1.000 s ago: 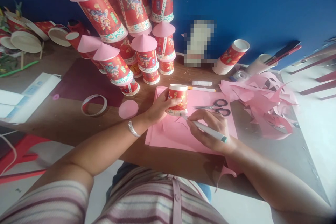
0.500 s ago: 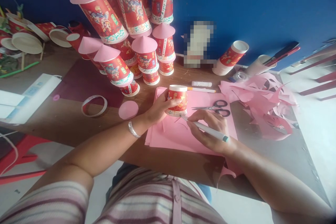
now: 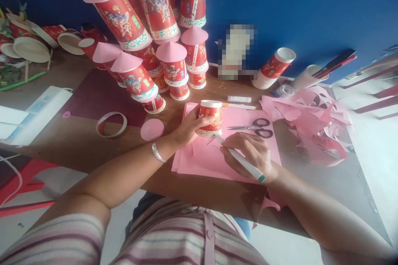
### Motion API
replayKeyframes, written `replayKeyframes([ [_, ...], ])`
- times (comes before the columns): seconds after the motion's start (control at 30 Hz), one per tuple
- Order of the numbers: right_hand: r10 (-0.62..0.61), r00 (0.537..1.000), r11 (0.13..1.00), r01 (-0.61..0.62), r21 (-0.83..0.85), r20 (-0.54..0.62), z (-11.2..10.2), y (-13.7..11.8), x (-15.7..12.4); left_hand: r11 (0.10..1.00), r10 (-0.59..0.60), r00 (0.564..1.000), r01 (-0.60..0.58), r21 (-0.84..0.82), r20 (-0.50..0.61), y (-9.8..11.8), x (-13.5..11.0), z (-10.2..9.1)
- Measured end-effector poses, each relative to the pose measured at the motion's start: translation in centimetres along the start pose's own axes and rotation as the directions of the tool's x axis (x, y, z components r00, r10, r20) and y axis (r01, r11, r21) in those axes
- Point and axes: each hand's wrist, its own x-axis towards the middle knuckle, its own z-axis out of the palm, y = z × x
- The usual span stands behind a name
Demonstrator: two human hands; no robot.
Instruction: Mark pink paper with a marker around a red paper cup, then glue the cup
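One red cup [image 3: 210, 112] clamped in left hand [image 3: 189, 127], marker [image 3: 248, 165] in right hand [image 3: 253, 149], elbow room along near tabletop edge [image 3: 214, 197].

Your view: blue wall [image 3: 298, 8], 1 o'clock | white box [image 3: 43, 109], 9 o'clock | red stool [image 3: 33, 169], 8 o'clock | tape roll [image 3: 285, 90], 2 o'clock

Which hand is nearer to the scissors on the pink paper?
Right. The right hand, holding a marker, is close by, on the person's side of the scissors. The left hand, around a red cup, is farther off, to their left.
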Motion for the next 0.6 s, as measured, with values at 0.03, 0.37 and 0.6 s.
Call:
replayKeyframes([
  [0.03,0.002,1.0,1.0,-0.002,-0.002,-0.001,0.03,0.02,-0.04,1.0,0.004,1.0,-0.004,-0.004,-0.004,-0.01,0.0,0.0],
  [0.37,0.004,1.0,1.0,-0.004,-0.023,-0.007,0.32,0.01,-0.08,1.0,0.016,1.0,-0.016,-0.006,-0.001,-0.18,0.07,0.03],
  [0.6,0.009,1.0,0.999,-0.009,-0.031,-0.006,0.29,0.1,-0.02,1.0,-0.011,1.0,0.011,0.024,-0.01,-0.29,0.04,-0.22],
])
